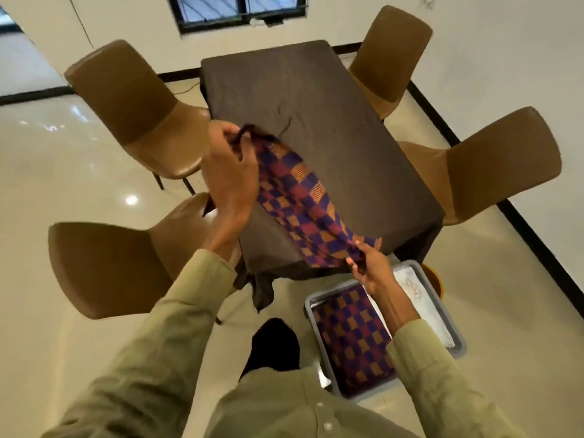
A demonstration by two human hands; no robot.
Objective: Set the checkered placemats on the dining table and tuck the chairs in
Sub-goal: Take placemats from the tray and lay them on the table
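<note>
Two hands on one checkered placemat [303,203], stretched slack and bunched above the near left part of the dining table [316,99]. Left hand [230,172] raised, fingers curled round the far corner of the cloth; right hand [369,263] lower and nearer, pinching the opposite corner between thumb and fingertips. Placemat in purple, maroon and orange squares, sagging between both grips, not yet laid flat. Dark tablecloth [262,279] over the table, one corner hanging near the floor. Four brown chairs — far left chair [136,99], near left chair [107,270], far right chair [392,58], near right chair [493,159] — all pulled out from the table edges. Down on the floor to the right, a grey tray [455,336] with another folded checkered placemat [354,336] and a white cloth [420,298] beside it. Olive sleeves on both arms.
</note>
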